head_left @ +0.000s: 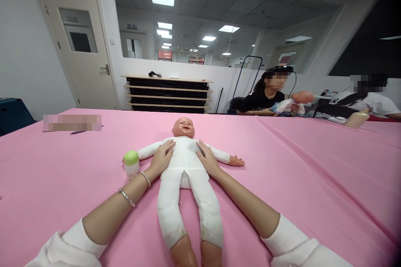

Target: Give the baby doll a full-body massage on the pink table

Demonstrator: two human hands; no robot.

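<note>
Resting flat: left hand [161,159], right hand [208,159] flanking doll [184,167] torso.

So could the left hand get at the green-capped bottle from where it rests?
Probably yes: the left hand lies flat on the doll, and the bottle stands just beside its wrist with nothing between.

At eleven o'clock we see a white door [82,46]; at twelve, a slatted wooden rack [167,94]; at two, two seated people [266,98] [365,102] across the pink table [313,167]
</note>
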